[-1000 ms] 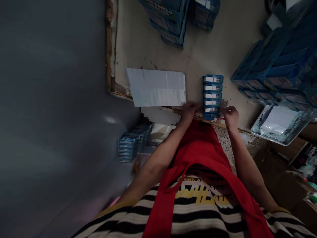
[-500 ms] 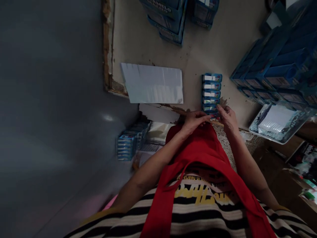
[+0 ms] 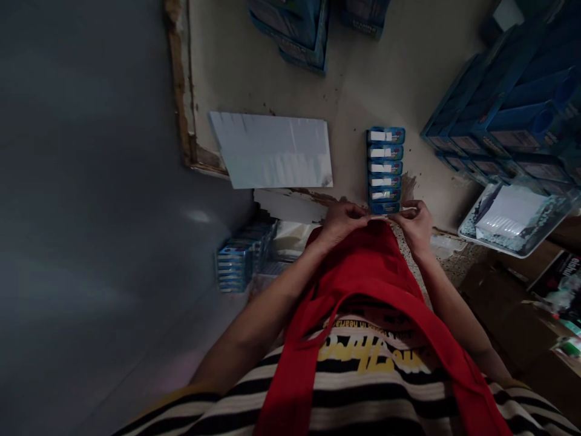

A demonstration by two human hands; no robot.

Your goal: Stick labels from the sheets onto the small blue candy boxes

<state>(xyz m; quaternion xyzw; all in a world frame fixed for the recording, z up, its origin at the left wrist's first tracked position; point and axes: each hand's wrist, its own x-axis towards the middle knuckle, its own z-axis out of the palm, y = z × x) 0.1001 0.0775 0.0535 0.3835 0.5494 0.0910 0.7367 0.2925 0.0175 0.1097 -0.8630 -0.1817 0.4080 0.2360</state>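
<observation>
A row of several small blue packs (image 3: 385, 168) lies at the table's near edge. White strips show on most of them, but none is visible on the nearest pack (image 3: 385, 208). Just below that pack, a thin pale strip (image 3: 379, 217) spans the gap between my hands. My left hand (image 3: 345, 219) pinches its left end with fingers closed. From the other side, my right hand (image 3: 414, 224) is closed at the strip's right end, thumb and finger pressed together. What the strip is made of is too small and dark to tell.
White sheets (image 3: 276, 151) lie left of the packs. Stacked blue boxes (image 3: 512, 127) stand at right, with more boxes (image 3: 295, 30) at the back. A tray (image 3: 521, 245) with white sheets sits at lower right. Blue packs (image 3: 233, 266) lie below the table's left side.
My right hand has come down from beside the row to the near edge, opposite my left. The nearest pack shows more clearly now. My view has shifted slightly.
</observation>
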